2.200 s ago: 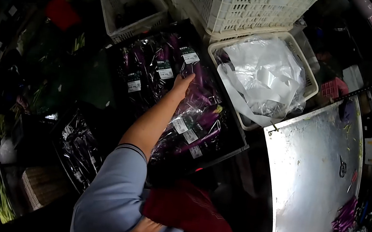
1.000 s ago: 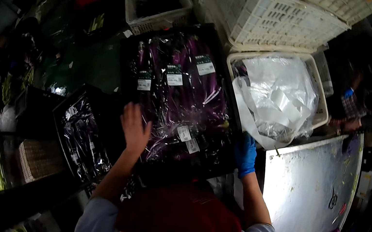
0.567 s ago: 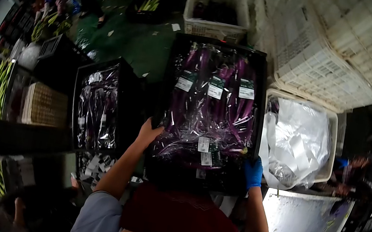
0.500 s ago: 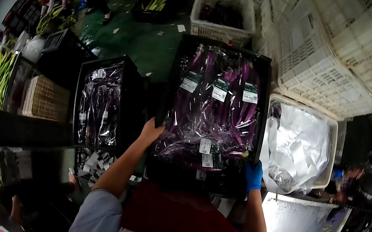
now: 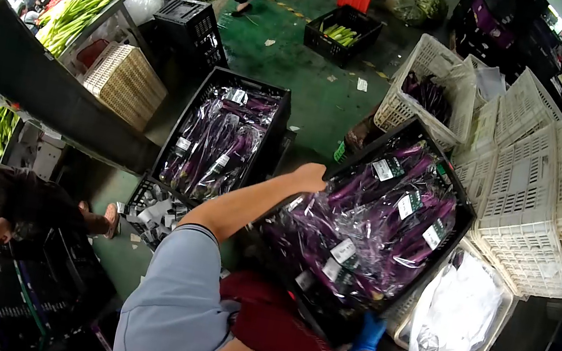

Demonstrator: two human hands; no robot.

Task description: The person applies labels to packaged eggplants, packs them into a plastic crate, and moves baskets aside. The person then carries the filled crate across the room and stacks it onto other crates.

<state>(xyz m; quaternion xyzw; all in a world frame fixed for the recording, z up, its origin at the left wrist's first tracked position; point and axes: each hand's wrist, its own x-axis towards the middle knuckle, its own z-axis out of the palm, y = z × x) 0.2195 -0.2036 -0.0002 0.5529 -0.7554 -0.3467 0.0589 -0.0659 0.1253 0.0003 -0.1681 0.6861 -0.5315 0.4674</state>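
Note:
A black crate (image 5: 462, 215), full of long purple eggplants (image 5: 355, 221) in clear labelled bags, sits slantwise in front of my body. My left hand (image 5: 309, 177), bare, is closed on the crate's left side. At its near right end my right hand (image 5: 369, 333), in a blue glove, also grips the crate; part of its fingers is hidden. To the left stands another black crate (image 5: 282, 112) with bagged eggplants (image 5: 216, 142).
White plastic crates (image 5: 524, 209) are stacked on the right, near a white bin holding clear plastic (image 5: 459, 309). Loose eggplants fill a white crate (image 5: 457, 119) ahead. A black crate of green vegetables (image 5: 342, 35) is farther off. A person (image 5: 17, 198) is at left.
The view has swung and tilted, so the held crate now appears slanted and farther right. Both hands keep their hold on it. More floor and the second eggplant crate show.

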